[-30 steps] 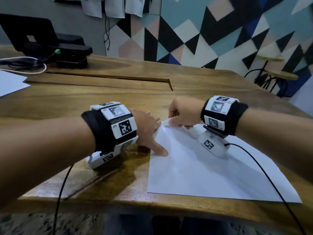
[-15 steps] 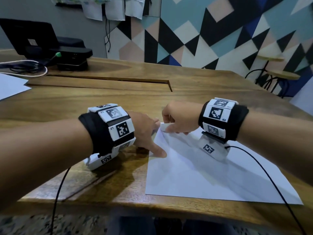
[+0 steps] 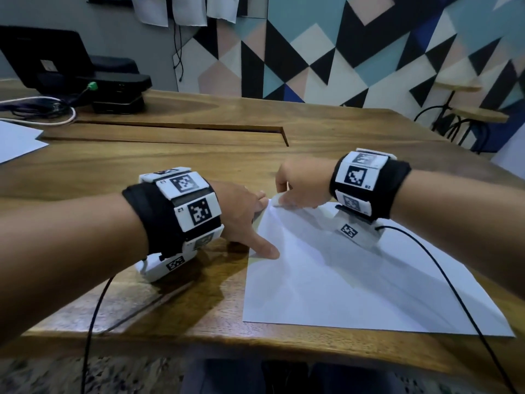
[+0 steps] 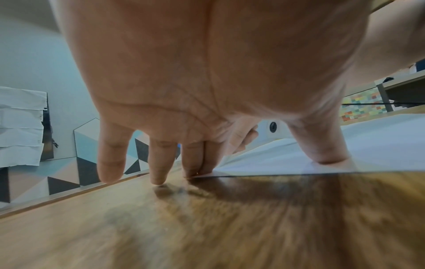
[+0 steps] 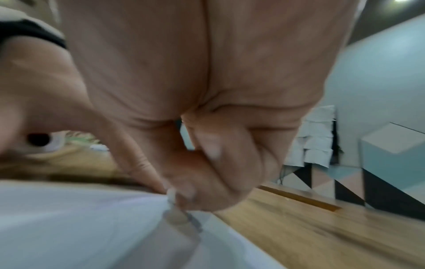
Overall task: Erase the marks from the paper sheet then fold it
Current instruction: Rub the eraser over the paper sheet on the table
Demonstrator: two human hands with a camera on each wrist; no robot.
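A white paper sheet (image 3: 355, 280) lies flat on the wooden table (image 3: 170, 166), close to its front edge. My left hand (image 3: 257, 223) holds the sheet's left edge down with straight fingers: the thumb (image 4: 326, 154) presses on the paper (image 4: 379, 142), and two fingertips (image 4: 200, 163) press at its far left corner. My right hand (image 3: 284, 199) is over that same corner, thumb and forefinger pinching a small white eraser (image 3: 276, 200) against the sheet. The right wrist view is blurred; it shows the pinch (image 5: 174, 193) touching the paper (image 5: 80, 218). No marks are visible on the sheet.
A black laptop (image 3: 42, 61) and a black box (image 3: 119, 92) with cables (image 3: 37, 109) stand at the far left. Another white sheet (image 3: 17, 140) lies at the left edge. A groove (image 3: 181, 129) crosses the table. Wooden stools (image 3: 466, 115) stand beyond the right side.
My right hand has shifted slightly left and back over the far left corner with the eraser. The left hand has stayed pressed on the sheet's edge.
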